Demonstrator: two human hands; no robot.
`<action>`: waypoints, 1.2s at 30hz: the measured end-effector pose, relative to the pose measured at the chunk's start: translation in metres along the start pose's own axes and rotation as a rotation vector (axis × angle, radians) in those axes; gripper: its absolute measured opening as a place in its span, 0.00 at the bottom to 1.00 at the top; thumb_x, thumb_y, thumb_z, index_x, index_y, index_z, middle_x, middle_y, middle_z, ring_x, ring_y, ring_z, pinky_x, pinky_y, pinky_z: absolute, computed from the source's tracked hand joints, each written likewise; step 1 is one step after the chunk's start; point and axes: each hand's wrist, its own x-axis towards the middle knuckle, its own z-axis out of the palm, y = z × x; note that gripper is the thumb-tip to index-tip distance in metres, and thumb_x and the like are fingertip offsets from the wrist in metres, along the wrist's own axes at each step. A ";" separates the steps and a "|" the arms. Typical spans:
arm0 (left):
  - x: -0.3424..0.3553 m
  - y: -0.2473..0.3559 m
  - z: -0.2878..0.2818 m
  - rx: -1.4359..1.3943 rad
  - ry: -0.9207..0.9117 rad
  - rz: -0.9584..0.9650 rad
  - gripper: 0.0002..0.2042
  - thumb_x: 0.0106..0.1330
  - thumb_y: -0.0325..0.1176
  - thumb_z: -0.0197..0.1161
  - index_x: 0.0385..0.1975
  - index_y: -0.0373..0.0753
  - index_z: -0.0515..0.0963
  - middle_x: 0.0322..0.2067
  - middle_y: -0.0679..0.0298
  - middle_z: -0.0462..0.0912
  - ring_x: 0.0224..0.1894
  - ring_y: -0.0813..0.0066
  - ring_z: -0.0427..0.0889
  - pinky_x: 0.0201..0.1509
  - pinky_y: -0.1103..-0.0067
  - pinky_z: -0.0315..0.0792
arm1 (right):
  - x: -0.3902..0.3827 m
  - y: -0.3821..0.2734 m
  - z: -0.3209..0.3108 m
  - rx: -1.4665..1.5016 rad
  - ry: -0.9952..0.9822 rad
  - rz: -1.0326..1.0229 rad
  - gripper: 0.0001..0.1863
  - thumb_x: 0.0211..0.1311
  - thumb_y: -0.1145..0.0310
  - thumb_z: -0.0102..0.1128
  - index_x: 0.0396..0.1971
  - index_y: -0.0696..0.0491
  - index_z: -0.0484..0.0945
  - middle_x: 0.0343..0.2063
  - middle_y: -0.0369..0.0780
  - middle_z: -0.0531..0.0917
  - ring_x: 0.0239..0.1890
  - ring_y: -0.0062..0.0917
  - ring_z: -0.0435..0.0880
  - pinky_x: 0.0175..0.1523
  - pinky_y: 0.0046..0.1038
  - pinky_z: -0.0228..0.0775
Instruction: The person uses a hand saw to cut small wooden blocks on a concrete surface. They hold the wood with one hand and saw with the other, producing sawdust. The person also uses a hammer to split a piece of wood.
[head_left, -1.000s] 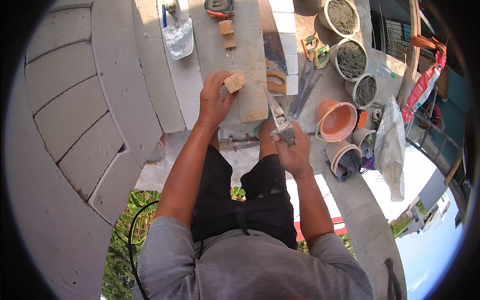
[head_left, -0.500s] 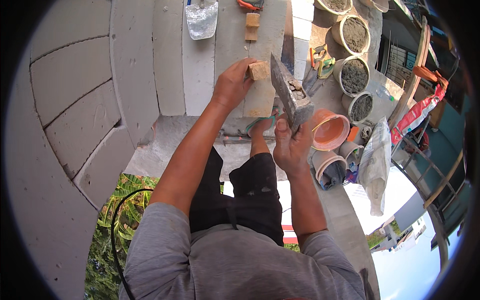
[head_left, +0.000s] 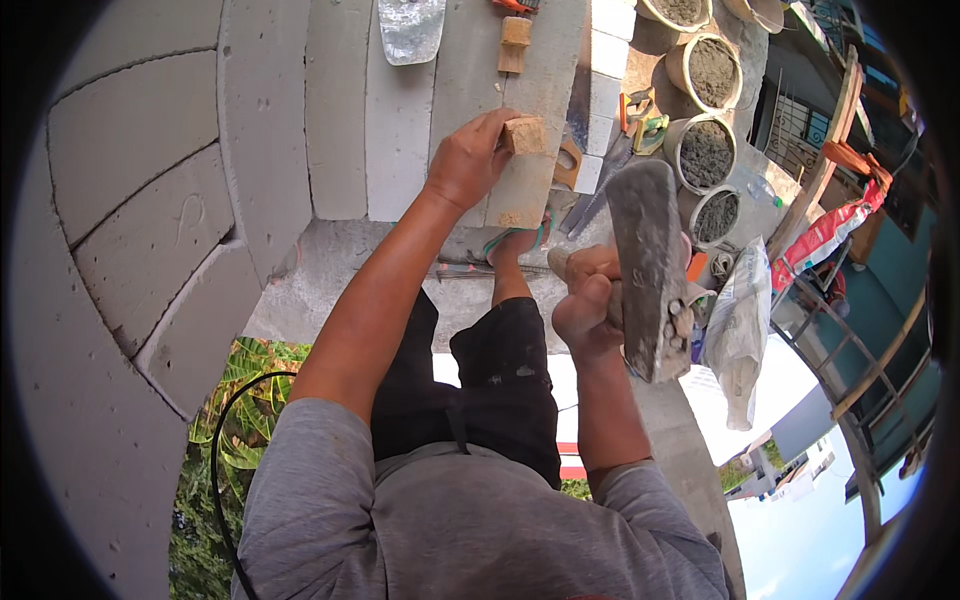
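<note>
My left hand (head_left: 468,160) grips a small tan wooden block (head_left: 523,135) over a pale slab (head_left: 535,185); whether the block touches the slab I cannot tell. My right hand (head_left: 585,305) is closed on the wooden handle of a heavy, crusted metal hammer-like tool (head_left: 648,260), its broad head upright to the right of the block. Above my left hand lie another wood piece (head_left: 514,42) and a silvery flat blade (head_left: 410,28). Behind the tool's head are handsaws (head_left: 642,125), partly hidden.
Pale blocks (head_left: 140,245) form a raised surface on the left. Several buckets of grey mortar (head_left: 712,75) line the right, near a white sack (head_left: 740,340), a red-white bag (head_left: 820,235) and metal scaffolding (head_left: 855,350). My sandalled foot (head_left: 510,245) is below the slabs' edge.
The tool in my right hand has swung up and to the right, its head growing larger and turning upright. My left hand still holds the block, slightly higher and further right in view.
</note>
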 end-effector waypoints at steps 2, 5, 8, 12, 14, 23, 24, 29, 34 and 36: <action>-0.001 0.004 0.000 0.011 -0.007 -0.016 0.24 0.62 0.23 0.73 0.59 0.43 0.76 0.48 0.55 0.87 0.48 0.50 0.89 0.49 0.62 0.84 | 0.021 0.009 0.021 0.009 -0.100 0.318 0.10 0.72 0.67 0.68 0.40 0.57 0.79 0.24 0.38 0.85 0.23 0.26 0.87 0.30 0.33 0.76; -0.001 0.005 -0.002 0.013 -0.016 -0.047 0.25 0.62 0.22 0.73 0.59 0.44 0.77 0.47 0.55 0.88 0.48 0.51 0.89 0.49 0.63 0.84 | 0.015 -0.014 0.014 0.035 0.060 0.222 0.09 0.74 0.67 0.65 0.41 0.58 0.78 0.22 0.39 0.85 0.21 0.27 0.86 0.29 0.33 0.75; 0.000 0.003 -0.004 -0.015 -0.008 -0.038 0.25 0.61 0.21 0.73 0.59 0.45 0.77 0.47 0.55 0.88 0.48 0.51 0.89 0.49 0.63 0.85 | 0.010 -0.031 -0.003 0.193 0.132 0.122 0.13 0.76 0.63 0.62 0.41 0.58 0.75 0.26 0.39 0.80 0.24 0.24 0.79 0.31 0.28 0.71; -0.001 0.001 0.000 -0.003 0.022 -0.009 0.25 0.61 0.21 0.73 0.59 0.45 0.78 0.47 0.55 0.88 0.46 0.51 0.90 0.49 0.64 0.85 | 0.004 0.000 -0.014 0.563 0.065 -0.326 0.13 0.79 0.59 0.59 0.40 0.53 0.71 0.25 0.36 0.75 0.21 0.22 0.72 0.27 0.27 0.68; -0.001 0.002 0.001 -0.008 0.010 -0.013 0.25 0.61 0.21 0.73 0.58 0.45 0.78 0.47 0.55 0.88 0.46 0.51 0.90 0.49 0.64 0.85 | 0.013 0.018 0.004 0.381 0.033 -0.262 0.11 0.77 0.62 0.61 0.39 0.55 0.74 0.22 0.37 0.76 0.20 0.25 0.75 0.27 0.28 0.70; -0.002 0.001 -0.005 -0.012 -0.006 -0.021 0.24 0.61 0.22 0.72 0.58 0.45 0.78 0.47 0.55 0.88 0.47 0.51 0.89 0.48 0.63 0.85 | 0.020 -0.045 -0.006 0.474 0.137 -0.088 0.08 0.75 0.67 0.59 0.40 0.56 0.72 0.24 0.35 0.75 0.21 0.19 0.71 0.26 0.24 0.65; -0.003 -0.001 -0.002 -0.006 0.005 -0.015 0.24 0.61 0.22 0.73 0.58 0.45 0.78 0.47 0.55 0.88 0.47 0.51 0.89 0.48 0.63 0.85 | 0.017 -0.027 -0.009 0.478 0.070 -0.206 0.09 0.75 0.65 0.59 0.38 0.54 0.73 0.23 0.35 0.75 0.19 0.22 0.71 0.26 0.26 0.66; -0.004 -0.001 0.002 0.017 -0.024 -0.015 0.24 0.61 0.23 0.73 0.58 0.46 0.78 0.47 0.55 0.88 0.47 0.50 0.89 0.49 0.63 0.85 | 0.010 0.000 0.027 -0.151 0.052 0.096 0.10 0.72 0.69 0.62 0.32 0.58 0.77 0.20 0.40 0.78 0.18 0.31 0.78 0.27 0.37 0.72; 0.002 -0.001 -0.006 -0.011 -0.032 -0.028 0.25 0.61 0.23 0.73 0.59 0.46 0.77 0.47 0.56 0.88 0.47 0.51 0.90 0.49 0.63 0.85 | 0.028 -0.063 0.009 0.497 0.221 0.431 0.09 0.74 0.74 0.62 0.31 0.56 0.73 0.21 0.32 0.74 0.22 0.12 0.72 0.26 0.20 0.65; 0.002 -0.003 0.000 -0.005 0.010 0.014 0.25 0.61 0.23 0.73 0.59 0.47 0.77 0.47 0.56 0.88 0.47 0.51 0.90 0.49 0.63 0.85 | 0.017 -0.040 -0.008 0.280 0.223 -0.069 0.12 0.76 0.73 0.58 0.30 0.57 0.70 0.23 0.36 0.75 0.20 0.16 0.72 0.24 0.22 0.64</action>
